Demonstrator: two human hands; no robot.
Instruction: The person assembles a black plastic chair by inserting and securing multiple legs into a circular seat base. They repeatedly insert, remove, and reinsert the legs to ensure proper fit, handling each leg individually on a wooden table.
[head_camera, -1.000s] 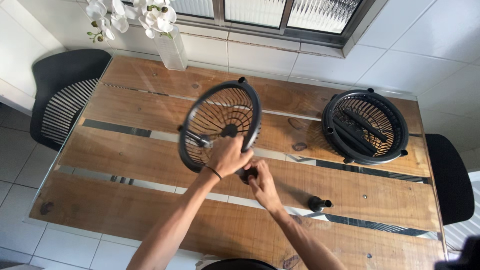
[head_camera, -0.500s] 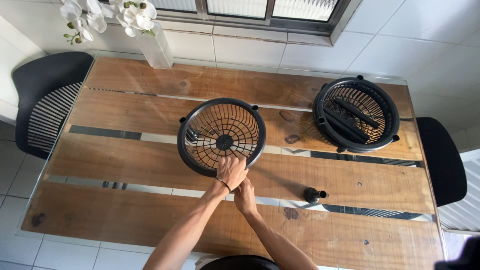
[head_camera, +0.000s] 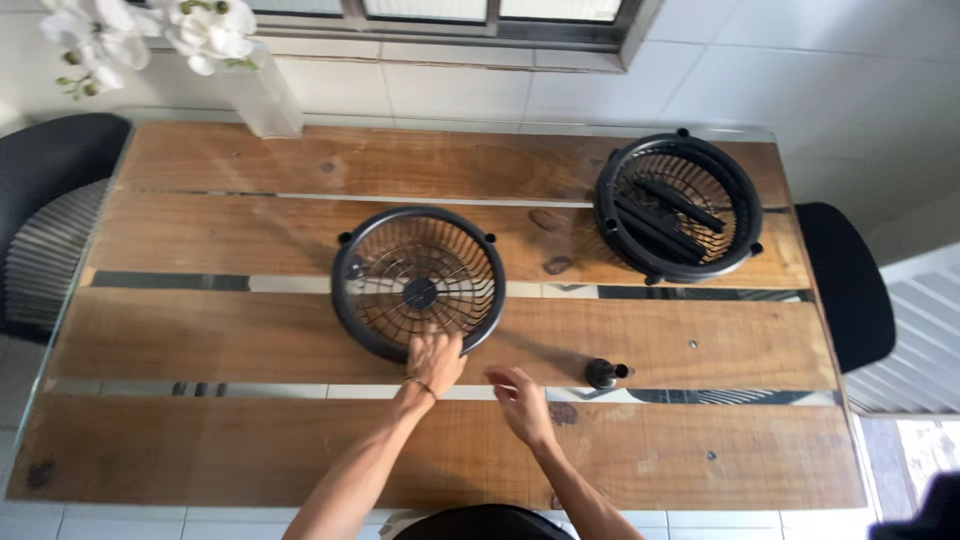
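At the near edge of the wooden table (head_camera: 200, 450), the person's 2 bare arms reached forward. The left hand (head_camera: 435, 360) rested on the near rim of a black round fan grille (head_camera: 418, 290), fingers spread loosely over the rim rather than wrapped around it. The right hand (head_camera: 522, 400) hovered just beside it above the tabletop, fingers relaxed and partly curled, holding nothing. A small black knob (head_camera: 603, 373) stood near the right hand, apart from it. The grille lay flat, dish-like, around the middle of the table. Farther off, toward the right far corner, a second black grille (head_camera: 678, 205) held dark blade-like parts, though their exact shape was hard to tell. A white vase with white flowers (head_camera: 255, 85) stood at the far left edge, and 2 dark chairs (head_camera: 845, 280) flanked the table. The tabletop looked glossy, so a light push could have sent the grille sliding; a careless right hand could also have tipped the small knob and let it roll away.
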